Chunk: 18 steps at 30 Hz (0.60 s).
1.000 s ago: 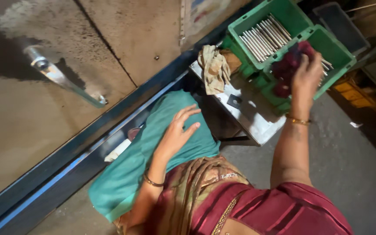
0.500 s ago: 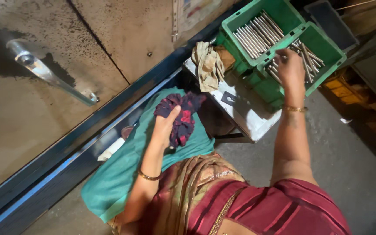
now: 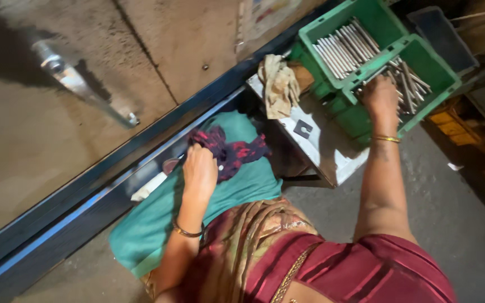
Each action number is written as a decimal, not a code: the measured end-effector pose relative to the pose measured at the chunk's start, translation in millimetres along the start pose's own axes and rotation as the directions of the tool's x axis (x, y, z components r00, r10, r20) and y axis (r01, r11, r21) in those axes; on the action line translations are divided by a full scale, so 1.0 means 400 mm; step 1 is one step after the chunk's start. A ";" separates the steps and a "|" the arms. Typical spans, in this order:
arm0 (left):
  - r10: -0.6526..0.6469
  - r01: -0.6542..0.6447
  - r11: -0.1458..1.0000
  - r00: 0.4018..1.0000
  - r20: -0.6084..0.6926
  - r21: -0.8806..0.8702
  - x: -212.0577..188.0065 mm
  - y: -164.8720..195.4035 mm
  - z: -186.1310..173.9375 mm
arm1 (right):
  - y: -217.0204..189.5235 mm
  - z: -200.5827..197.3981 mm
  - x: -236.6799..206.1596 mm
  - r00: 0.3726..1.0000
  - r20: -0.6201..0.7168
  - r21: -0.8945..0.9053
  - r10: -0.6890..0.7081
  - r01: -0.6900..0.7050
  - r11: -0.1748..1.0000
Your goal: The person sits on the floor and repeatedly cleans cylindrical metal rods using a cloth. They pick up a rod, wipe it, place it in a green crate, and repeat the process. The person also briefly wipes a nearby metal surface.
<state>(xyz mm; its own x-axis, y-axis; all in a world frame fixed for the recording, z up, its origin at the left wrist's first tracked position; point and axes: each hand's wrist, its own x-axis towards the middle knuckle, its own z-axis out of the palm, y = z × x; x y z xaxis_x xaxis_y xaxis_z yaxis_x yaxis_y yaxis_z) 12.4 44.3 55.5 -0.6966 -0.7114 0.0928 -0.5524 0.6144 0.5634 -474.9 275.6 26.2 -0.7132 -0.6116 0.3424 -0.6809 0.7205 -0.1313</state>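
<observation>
My left hand presses down on a dark red and navy patterned cloth, fingers curled over its near end. That cloth lies on a teal cloth spread over my lap. My right hand reaches palm down into the nearer green crate, onto a heap of several metal rods. Its fingertips are hidden among the rods, so I cannot tell whether it grips any. Both wrists wear a gold bangle.
A second green crate behind holds more rods. A crumpled beige rag lies on a white metal stand next to the crates. A dark bin stands further right. A metal handle sticks out of the grey panel at left.
The dark patterned cloth went from my right hand above the crate to my left hand, then down onto the teal cloth. My right hand dropped into the nearer crate.
</observation>
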 end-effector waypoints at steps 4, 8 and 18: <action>-0.019 0.058 0.980 0.979 -0.202 0.189 -0.006 -0.004 -0.043 | -0.027 -0.022 -0.016 0.994 0.041 -0.025 0.101 -0.100 0.995; -0.125 0.127 0.992 0.987 -0.102 0.010 -0.002 -0.025 -0.123 | -0.047 -0.095 -0.028 0.917 -0.374 -0.040 -0.139 0.134 0.990; -0.159 0.147 0.958 0.987 -0.030 -0.247 -0.025 -0.117 -0.152 | -0.376 -0.257 -0.037 0.984 -0.160 0.923 -0.075 0.177 0.341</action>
<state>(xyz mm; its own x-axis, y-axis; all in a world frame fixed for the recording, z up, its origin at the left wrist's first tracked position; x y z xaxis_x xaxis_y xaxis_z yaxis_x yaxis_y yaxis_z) 73.1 1.8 78.3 -0.5857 -0.8101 0.0262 -0.5185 0.3994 0.7561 -344.6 209.8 136.4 -0.6243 -0.6034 0.4962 -0.5120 -0.1636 -0.8432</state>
